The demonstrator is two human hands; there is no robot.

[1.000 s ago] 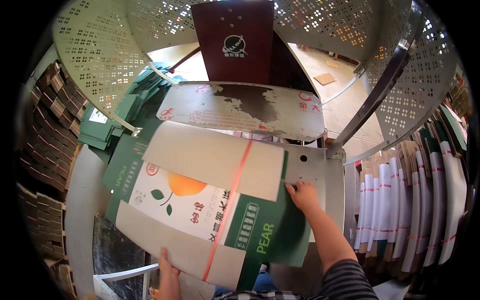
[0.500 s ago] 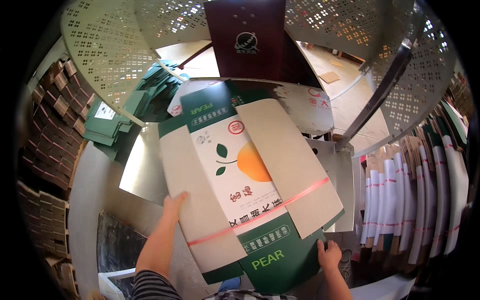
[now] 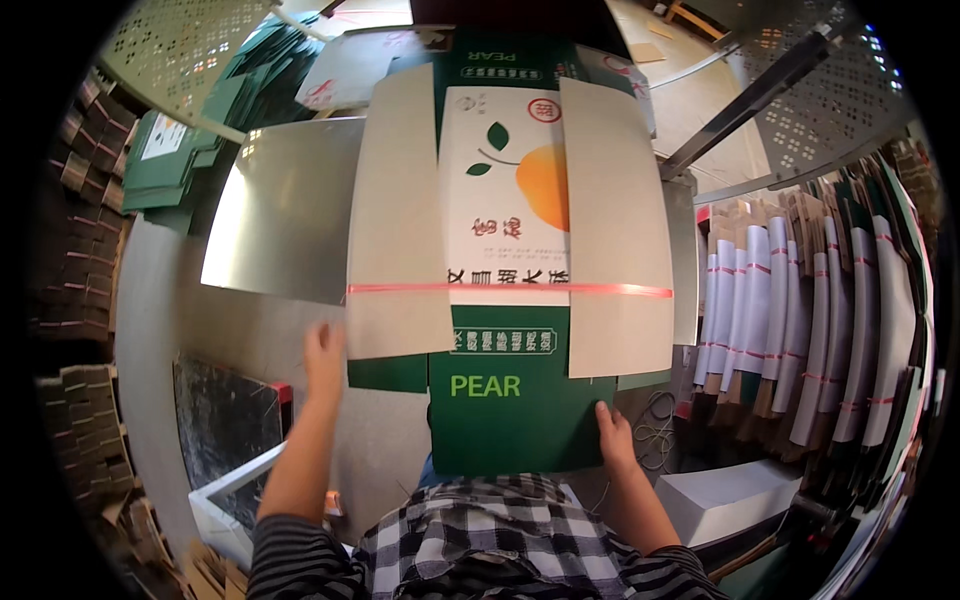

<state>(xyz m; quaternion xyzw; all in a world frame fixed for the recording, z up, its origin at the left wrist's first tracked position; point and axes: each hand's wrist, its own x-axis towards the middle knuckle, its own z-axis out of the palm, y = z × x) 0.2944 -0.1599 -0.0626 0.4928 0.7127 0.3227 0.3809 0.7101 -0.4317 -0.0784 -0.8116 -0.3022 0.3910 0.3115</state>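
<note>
A bundle of flat cardboard boxes [image 3: 505,220] lies before me, green and white with an orange pear picture and two plain beige side flaps. A pink strap [image 3: 510,289] runs across it. My right hand [image 3: 614,435] grips the lower right edge of the bundle's green near end, thumb on top. My left hand [image 3: 323,355] is right beside the left beige flap, just below the strap; its fingers are blurred and partly hidden, so I cannot tell whether it still touches the cardboard. Beneath the bundle, a shiny metal tabletop [image 3: 285,210] shows on the left.
Green flat cartons [image 3: 165,170] are piled at the far left. Brown bundles [image 3: 85,270] line the left side, and strapped white and brown bundles [image 3: 790,310] stand at right. Perforated metal guards [image 3: 820,120] curve around the far side. A white frame [image 3: 235,480] stands low left.
The bundle has turned from tilted to nearly straight and shifted away from me. My left hand has moved outward and up along its left edge; my right hand keeps to the lower right edge.
</note>
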